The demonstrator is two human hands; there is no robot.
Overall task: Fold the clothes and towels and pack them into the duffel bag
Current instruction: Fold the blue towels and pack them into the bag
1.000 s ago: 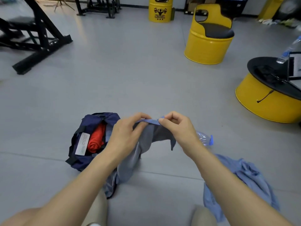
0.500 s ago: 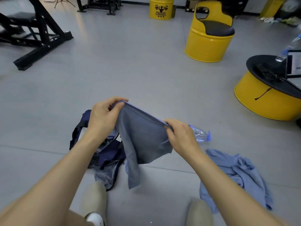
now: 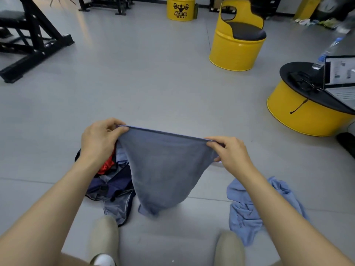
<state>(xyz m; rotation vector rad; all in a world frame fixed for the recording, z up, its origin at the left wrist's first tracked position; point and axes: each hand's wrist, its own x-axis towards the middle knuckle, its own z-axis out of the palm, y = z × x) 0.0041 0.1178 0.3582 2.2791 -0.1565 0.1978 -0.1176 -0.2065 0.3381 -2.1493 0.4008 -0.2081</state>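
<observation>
A grey-blue towel [image 3: 161, 169] hangs stretched between my hands above the floor. My left hand [image 3: 99, 139] pinches its upper left corner and my right hand [image 3: 228, 152] pinches its upper right corner. Behind and below the towel lies the open navy duffel bag [image 3: 113, 185], with a red garment [image 3: 106, 165] showing inside and partly hidden by my left wrist. A crumpled light blue garment [image 3: 247, 208] lies on the floor to the right, under my right forearm.
My knees and a shoe show at the bottom edge. A low yellow drum table [image 3: 299, 116] with a laptop and a water bottle stands at right, a yellow drum seat [image 3: 236, 48] farther back, a black weight bench [image 3: 32, 41] at far left.
My hands have moved apart and the towel now hangs spread wide between them. A second ago they were together over a bunched edge. A plastic bottle behind the towel is now hidden.
</observation>
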